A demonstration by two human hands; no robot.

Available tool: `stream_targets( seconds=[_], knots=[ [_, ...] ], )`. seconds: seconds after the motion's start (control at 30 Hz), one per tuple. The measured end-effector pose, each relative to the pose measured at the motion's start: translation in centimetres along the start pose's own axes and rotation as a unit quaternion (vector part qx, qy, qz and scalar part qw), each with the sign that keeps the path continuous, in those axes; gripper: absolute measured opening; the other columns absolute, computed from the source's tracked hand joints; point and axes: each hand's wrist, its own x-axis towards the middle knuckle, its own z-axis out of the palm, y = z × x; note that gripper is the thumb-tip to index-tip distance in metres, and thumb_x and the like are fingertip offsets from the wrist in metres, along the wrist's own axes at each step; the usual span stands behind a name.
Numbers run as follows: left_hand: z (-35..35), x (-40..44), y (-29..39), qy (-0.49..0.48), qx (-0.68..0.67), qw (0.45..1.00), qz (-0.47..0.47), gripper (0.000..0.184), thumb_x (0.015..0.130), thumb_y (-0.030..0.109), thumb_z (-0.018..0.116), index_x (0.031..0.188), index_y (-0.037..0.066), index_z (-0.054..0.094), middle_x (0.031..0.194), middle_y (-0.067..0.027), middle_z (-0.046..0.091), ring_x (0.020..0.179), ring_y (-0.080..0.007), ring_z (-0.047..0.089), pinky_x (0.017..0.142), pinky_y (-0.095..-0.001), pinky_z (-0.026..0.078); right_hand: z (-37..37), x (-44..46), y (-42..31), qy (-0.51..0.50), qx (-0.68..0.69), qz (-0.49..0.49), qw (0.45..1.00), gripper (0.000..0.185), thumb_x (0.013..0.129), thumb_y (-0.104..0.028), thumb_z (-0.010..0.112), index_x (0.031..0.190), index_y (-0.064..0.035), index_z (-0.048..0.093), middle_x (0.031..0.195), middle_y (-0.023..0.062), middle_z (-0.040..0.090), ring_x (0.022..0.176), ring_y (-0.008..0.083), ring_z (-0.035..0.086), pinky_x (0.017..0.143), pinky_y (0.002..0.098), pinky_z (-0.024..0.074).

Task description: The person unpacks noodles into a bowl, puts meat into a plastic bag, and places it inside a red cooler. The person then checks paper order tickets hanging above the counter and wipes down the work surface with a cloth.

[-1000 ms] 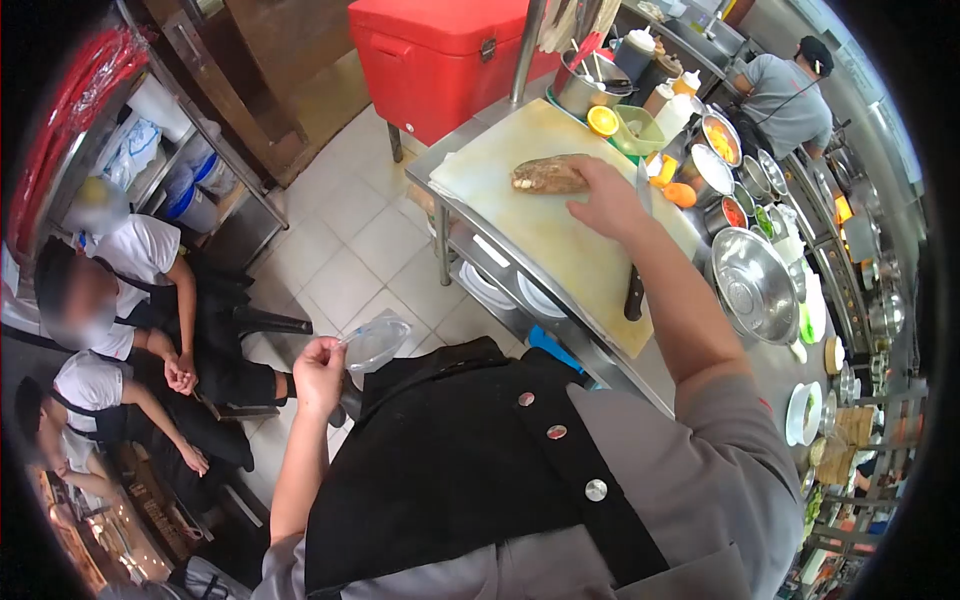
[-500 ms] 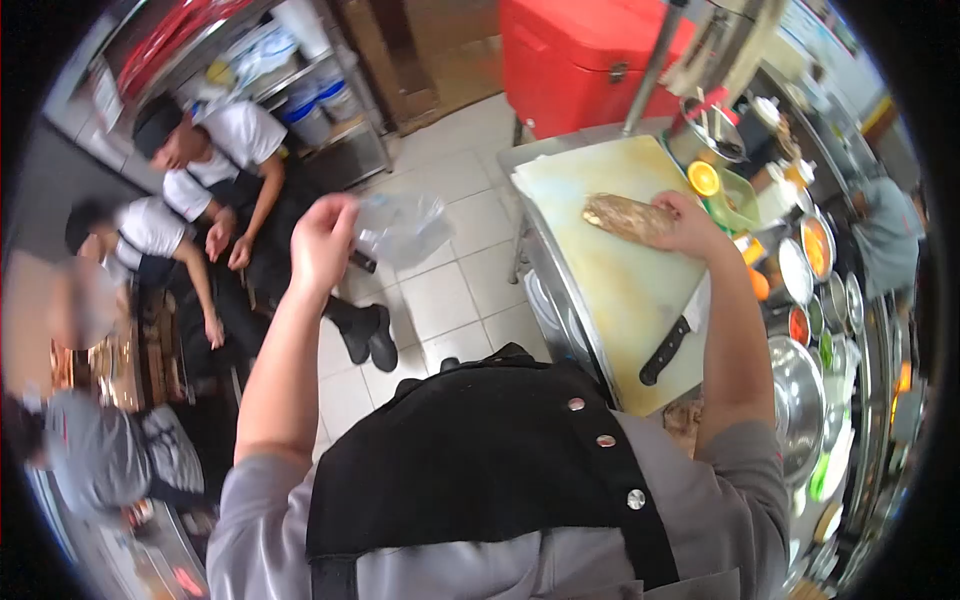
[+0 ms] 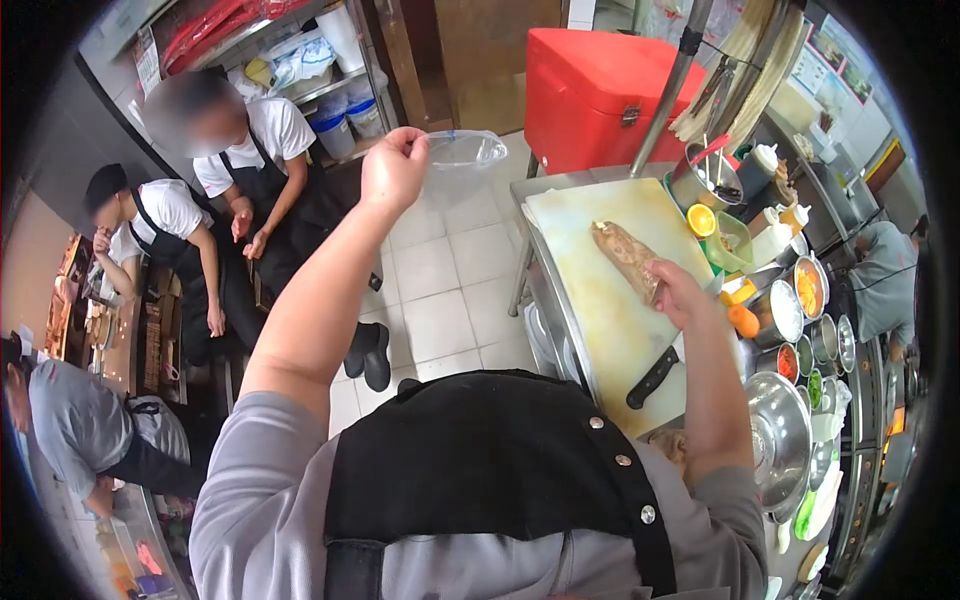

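Observation:
My left hand (image 3: 393, 172) is raised over the floor, its fingers pinched on the rim of a clear plastic bag (image 3: 466, 150), whose mouth hangs open. My right hand (image 3: 680, 292) grips the near end of a brown, mottled, log-shaped piece of food (image 3: 622, 252); its exact kind is unclear. That piece lies over a white cutting board (image 3: 568, 215), its far end pointing up and left. On the board, nearer my body, is a knife (image 3: 652, 378) with a black handle; my right forearm partly covers its blade.
Beyond the board stands a red cooler (image 3: 590, 95). Along its right side are an orange half (image 3: 702, 220), squeeze bottles (image 3: 772, 243), ingredient tubs and a steel bowl (image 3: 785, 430). Two seated co-workers (image 3: 270, 175) are at the left; another person in grey (image 3: 80, 420) is below them.
My left hand has moved right and up in view with the bag, which now hangs more open. The brown piece has turned to a steeper angle in my right hand. The view has shifted.

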Motion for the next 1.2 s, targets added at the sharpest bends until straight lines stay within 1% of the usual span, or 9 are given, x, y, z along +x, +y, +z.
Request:
stream_targets(
  seconds=[0.1, 0.2, 0.47, 0.63, 0.87, 0.9, 1.0, 1.07, 1.2],
  knots=[
    [1.1, -0.7, 2.1, 0.011, 0.044, 0.998, 0.035, 0.021, 0.093, 0.027, 0.068, 0.101, 0.008, 0.073, 0.079, -0.0142, 0.070, 0.073, -0.0312, 0.069, 0.070, -0.0416, 0.054, 6.0, -3.7, -2.1, 0.000, 0.147, -0.064, 0.987, 0.048, 0.095, -0.032, 0.064, 0.136, -0.0075, 0.056, 0.114, 0.0075, 0.068, 0.095, 0.0171, 0.065, 0.074, 0.0329, 0.0533],
    [2.8, -1.2, 3.3, -0.014, 0.063, 0.995, 0.073, 0.020, 0.093, 0.026, 0.068, 0.102, 0.009, 0.072, 0.080, -0.0141, 0.071, 0.075, -0.0322, 0.070, 0.071, -0.0423, 0.055, 10.1, -4.5, -3.7, -0.104, 0.188, -0.171, 0.962, 0.048, 0.096, -0.032, 0.063, 0.135, -0.0059, 0.056, 0.115, 0.0073, 0.067, 0.098, 0.0170, 0.064, 0.077, 0.0357, 0.0538],
    [5.3, -3.4, 7.6, -0.104, 0.016, 0.975, 0.194, 0.022, 0.096, 0.023, 0.067, 0.110, 0.008, 0.073, 0.082, -0.0149, 0.070, 0.072, -0.0278, 0.067, 0.070, -0.0384, 0.054, 16.0, -4.3, -5.3, -0.042, 0.195, -0.179, 0.963, 0.043, 0.096, -0.033, 0.065, 0.130, -0.0085, 0.056, 0.113, 0.0053, 0.066, 0.096, 0.0163, 0.063, 0.077, 0.0359, 0.0528],
    [5.2, -4.5, 10.9, -0.152, 0.015, 0.941, 0.303, 0.018, 0.093, 0.018, 0.068, 0.107, 0.009, 0.075, 0.091, -0.0165, 0.070, 0.085, -0.0361, 0.069, 0.074, -0.0411, 0.056, 17.4, -3.9, -5.1, 0.026, 0.180, -0.177, 0.967, 0.040, 0.095, -0.035, 0.066, 0.127, -0.0152, 0.054, 0.107, -0.0001, 0.064, 0.091, 0.0115, 0.060, 0.071, 0.0283, 0.0445],
    [4.8, -8.6, 12.8, -0.214, -0.060, 0.855, 0.468, 0.023, 0.087, 0.015, 0.072, 0.109, 0.012, 0.074, 0.083, -0.0115, 0.067, 0.078, -0.0341, 0.067, 0.070, -0.0450, 0.055, 17.5, -1.9, -2.4, -0.079, 0.282, -0.249, 0.923, 0.039, 0.099, -0.042, 0.059, 0.129, -0.0170, 0.057, 0.104, -0.0031, 0.066, 0.086, 0.0073, 0.059, 0.069, 0.0260, 0.0422],
    [4.0, -9.1, 13.0, -0.276, -0.068, 0.837, 0.468, 0.032, 0.086, 0.014, 0.075, 0.118, 0.012, 0.071, 0.088, -0.0137, 0.067, 0.082, -0.0353, 0.065, 0.074, -0.0436, 0.054, 17.1, -1.8, -1.9, -0.092, 0.298, -0.247, 0.917, 0.038, 0.100, -0.041, 0.057, 0.130, -0.0173, 0.057, 0.106, -0.0029, 0.066, 0.089, 0.0078, 0.060, 0.072, 0.0264, 0.0434],
    [0.6, -9.4, 14.5, -0.227, -0.014, 0.841, 0.491, 0.047, 0.081, 0.018, 0.081, 0.125, 0.013, 0.068, 0.100, -0.0134, 0.067, 0.092, -0.0347, 0.065, 0.079, -0.0437, 0.053, 17.3, -3.7, -2.2, -0.079, 0.306, -0.269, 0.910, 0.038, 0.102, -0.038, 0.053, 0.134, -0.0162, 0.056, 0.116, -0.0010, 0.065, 0.099, 0.0104, 0.060, 0.082, 0.0302, 0.0466],
    [-0.9, -7.4, 14.8, -0.172, 0.089, 0.851, 0.489, 0.083, 0.069, 0.020, 0.088, 0.144, 0.017, 0.052, 0.134, -0.0149, 0.056, 0.123, -0.0368, 0.055, 0.103, -0.0516, 0.044, 17.7, -5.5, -2.9, -0.072, 0.289, -0.293, 0.909, 0.039, 0.103, -0.036, 0.052, 0.136, -0.0145, 0.055, 0.123, 0.0003, 0.063, 0.107, 0.0124, 0.059, 0.088, 0.0339, 0.0476],
    [0.1, -3.3, 15.1, -0.153, 0.183, 0.762, 0.603, 0.089, 0.067, 0.019, 0.087, 0.147, 0.018, 0.048, 0.144, -0.0122, 0.051, 0.136, -0.0335, 0.047, 0.115, -0.0571, 0.034, 17.5, -6.2, -3.6, -0.071, 0.226, -0.289, 0.928, 0.049, 0.104, -0.040, 0.050, 0.142, -0.0086, 0.051, 0.129, 0.0049, 0.063, 0.108, 0.0180, 0.062, 0.085, 0.0351, 0.0510]
  ],
)
